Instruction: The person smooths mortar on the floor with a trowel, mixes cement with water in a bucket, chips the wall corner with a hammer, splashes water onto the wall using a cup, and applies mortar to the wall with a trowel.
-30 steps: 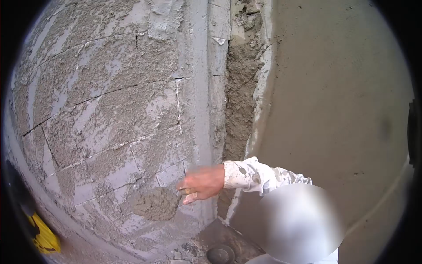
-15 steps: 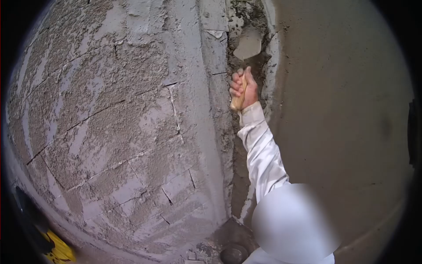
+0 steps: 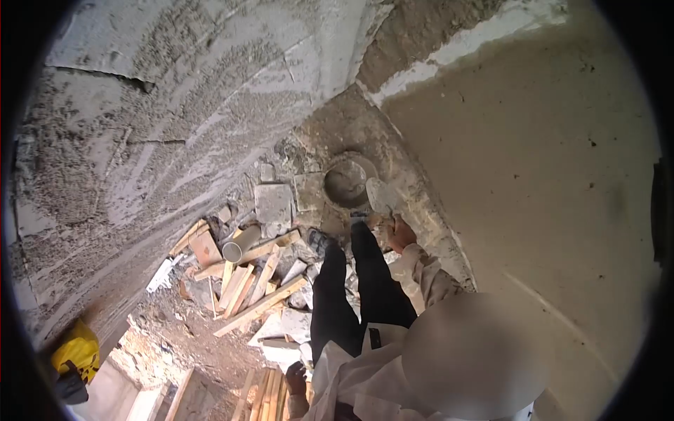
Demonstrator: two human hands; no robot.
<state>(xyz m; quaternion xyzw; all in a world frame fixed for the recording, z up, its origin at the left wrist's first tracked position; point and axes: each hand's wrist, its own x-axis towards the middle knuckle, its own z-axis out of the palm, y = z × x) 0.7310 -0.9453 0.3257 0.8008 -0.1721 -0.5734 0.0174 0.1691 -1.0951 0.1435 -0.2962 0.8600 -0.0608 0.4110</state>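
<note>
Head view: the right hand [image 3: 401,234] is gripping a trowel [image 3: 382,197] by its handle, the fingers wrapping round it, and the blade is overlapping the near right edge of the bucket [image 3: 366,163] (whether blade and rim are touching, I cannot tell). Mortar [image 3: 344,184] is sitting inside. A strip of floor [image 3: 420,219] is running between the bucket and the foot of the smooth wall [image 3: 547,175], leaving the right hand some room there. Slabs [image 3: 274,203] are lying left of the bucket, with the rough wall [image 3: 175,119] rising beyond. Wood [image 3: 260,307] and a pipe [image 3: 241,243] are crowding the ground left of the legs [image 3: 330,302]. The left hand [image 3: 296,379] is hanging beside the body, well apart from the bucket, its fingers showing too darkly for me to tell whether they are spread or curled.
</note>
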